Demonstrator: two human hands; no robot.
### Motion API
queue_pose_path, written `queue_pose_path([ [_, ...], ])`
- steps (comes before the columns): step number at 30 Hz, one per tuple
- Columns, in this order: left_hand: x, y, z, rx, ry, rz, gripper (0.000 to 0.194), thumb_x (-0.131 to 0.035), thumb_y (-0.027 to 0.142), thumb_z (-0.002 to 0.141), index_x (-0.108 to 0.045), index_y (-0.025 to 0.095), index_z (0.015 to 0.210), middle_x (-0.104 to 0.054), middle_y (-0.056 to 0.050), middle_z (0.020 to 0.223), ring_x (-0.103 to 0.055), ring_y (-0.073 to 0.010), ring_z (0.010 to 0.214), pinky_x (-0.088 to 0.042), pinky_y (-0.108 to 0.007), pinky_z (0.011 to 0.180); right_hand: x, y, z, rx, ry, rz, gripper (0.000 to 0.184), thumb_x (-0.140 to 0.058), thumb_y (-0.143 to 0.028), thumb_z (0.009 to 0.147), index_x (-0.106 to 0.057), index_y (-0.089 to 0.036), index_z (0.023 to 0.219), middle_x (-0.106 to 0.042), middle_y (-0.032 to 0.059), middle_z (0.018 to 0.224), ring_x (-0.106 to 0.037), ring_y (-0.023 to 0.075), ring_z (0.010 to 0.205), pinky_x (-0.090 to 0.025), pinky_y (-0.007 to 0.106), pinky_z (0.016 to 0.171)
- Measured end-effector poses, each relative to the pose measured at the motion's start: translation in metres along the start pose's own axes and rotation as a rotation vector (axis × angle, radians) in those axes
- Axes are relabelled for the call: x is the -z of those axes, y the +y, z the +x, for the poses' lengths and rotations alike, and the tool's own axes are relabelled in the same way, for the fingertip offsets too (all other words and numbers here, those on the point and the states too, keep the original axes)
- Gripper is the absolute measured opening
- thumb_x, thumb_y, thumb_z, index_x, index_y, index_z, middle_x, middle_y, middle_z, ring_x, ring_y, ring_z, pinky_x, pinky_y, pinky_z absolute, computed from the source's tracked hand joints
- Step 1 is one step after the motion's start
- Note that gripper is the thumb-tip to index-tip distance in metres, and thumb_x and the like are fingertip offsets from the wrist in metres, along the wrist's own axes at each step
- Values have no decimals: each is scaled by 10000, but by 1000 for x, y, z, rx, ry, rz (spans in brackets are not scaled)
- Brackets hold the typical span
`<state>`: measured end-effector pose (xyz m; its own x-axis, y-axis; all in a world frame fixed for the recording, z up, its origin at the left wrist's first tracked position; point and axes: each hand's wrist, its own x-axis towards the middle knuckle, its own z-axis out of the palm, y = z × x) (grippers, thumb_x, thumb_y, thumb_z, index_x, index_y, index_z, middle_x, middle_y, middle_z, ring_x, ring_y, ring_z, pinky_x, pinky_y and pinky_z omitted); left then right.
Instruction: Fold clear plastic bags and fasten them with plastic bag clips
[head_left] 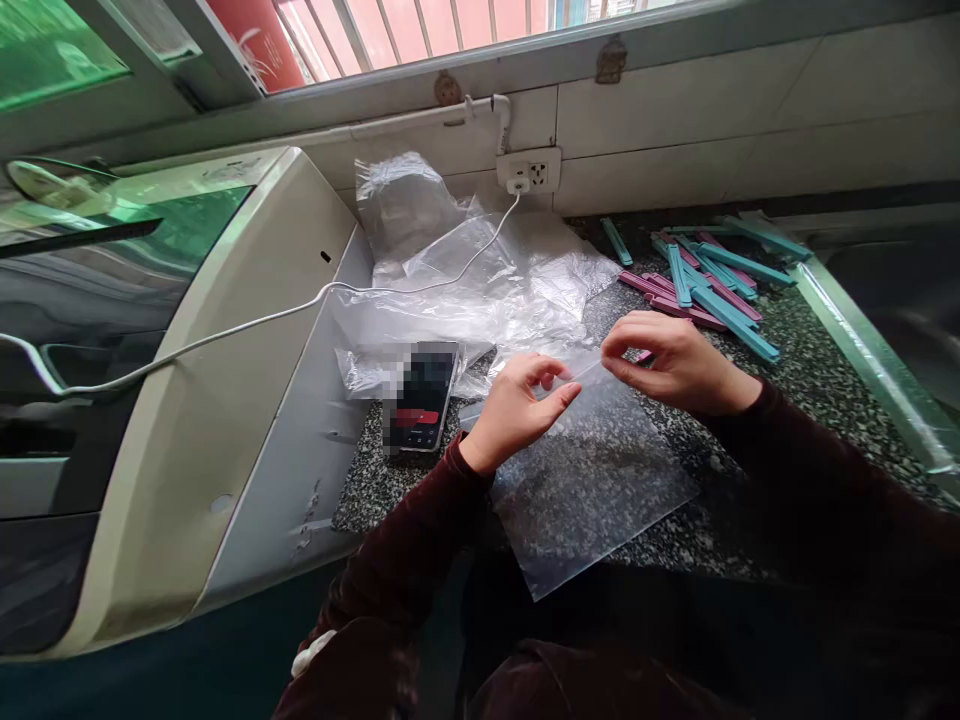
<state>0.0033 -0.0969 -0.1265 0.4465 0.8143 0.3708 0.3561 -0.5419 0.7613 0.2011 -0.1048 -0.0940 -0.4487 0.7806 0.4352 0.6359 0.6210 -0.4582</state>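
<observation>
A small clear plastic bag (592, 480) hangs from my two hands over the speckled stone counter (795, 400). My left hand (517, 408) pinches the bag's top edge on the left side, fingers closed. A short way to the right, my right hand (667, 362) pinches the same edge, and something pink shows just under its fingers. Beyond my right hand lies a heap of teal and pink plastic clip sticks (705, 280).
A pile of crumpled clear plastic bags (480, 270) lies at the back. A phone (421, 398) rests on the counter, its white cable running to a wall socket (529, 172). A large cream-coloured machine (195, 400) fills the left. A metal sink edge (862, 350) runs along the right.
</observation>
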Motion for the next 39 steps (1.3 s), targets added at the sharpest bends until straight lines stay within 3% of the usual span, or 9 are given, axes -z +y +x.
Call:
queue_pose_path([
  [7,2,2,0,-14,71,-73,156,-598,150,736,-551,155,588,-529,1,614,-488,-123,654,-386,-256,640,-8,-5,-1,5,-30,2,146,-498,-265,819,-564,-183,718,-604,54,705,-536,165,687,-442,323,653],
  [13,9,-2,2,179,185,-396,159,-611,226,734,-543,151,611,-514,23,599,-461,-85,579,-387,-219,569,-3,4,-2,-96,-147,36,184,-520,-332,806,-587,-167,758,-624,62,731,-564,161,676,-453,303,626],
  [16,14,-1,4,235,184,-495,161,-635,262,721,-558,151,635,-501,38,566,-440,-67,535,-376,-200,529,0,6,-3,-112,-203,39,204,-488,-321,825,-582,-176,717,-623,44,687,-556,141,628,-438,282,592],
  [20,19,0,4,200,132,-478,107,-653,252,719,-633,157,764,-536,27,597,-455,-72,541,-384,-211,531,-3,6,-3,-72,-233,9,226,-472,-317,832,-572,-178,684,-614,38,653,-536,132,593,-413,273,564],
  [24,20,-2,5,110,173,-417,78,-645,231,732,-647,160,699,-570,-2,680,-508,-92,641,-419,-227,606,-8,2,-2,-64,-245,-10,254,-453,-326,838,-565,-178,665,-605,45,645,-526,136,591,-404,279,562],
  [27,21,-6,7,102,249,-437,106,-647,216,728,-617,160,643,-543,12,644,-490,-80,616,-413,-214,587,-6,3,-2,-110,-289,-10,224,-470,-345,824,-591,-178,737,-632,52,704,-558,149,632,-423,290,594],
  [32,24,-16,11,139,485,-587,121,-669,254,716,-590,175,671,-547,28,645,-478,-60,570,-408,-193,548,16,18,-6,-260,-434,-57,238,-565,-418,733,-615,-195,798,-658,60,761,-592,190,661,-446,315,575],
  [35,28,-18,12,137,537,-658,131,-657,295,731,-586,187,705,-522,41,618,-409,-44,480,-351,-183,454,32,25,-6,-343,-367,0,246,-550,-433,733,-608,-195,716,-657,60,700,-595,187,634,-454,322,587],
  [39,31,-20,12,177,406,-548,159,-628,325,754,-613,186,830,-573,17,669,-455,-58,514,-379,-192,484,44,25,-6,-441,-138,136,276,-565,-434,715,-598,-160,711,-644,80,690,-588,180,645,-451,318,609],
])
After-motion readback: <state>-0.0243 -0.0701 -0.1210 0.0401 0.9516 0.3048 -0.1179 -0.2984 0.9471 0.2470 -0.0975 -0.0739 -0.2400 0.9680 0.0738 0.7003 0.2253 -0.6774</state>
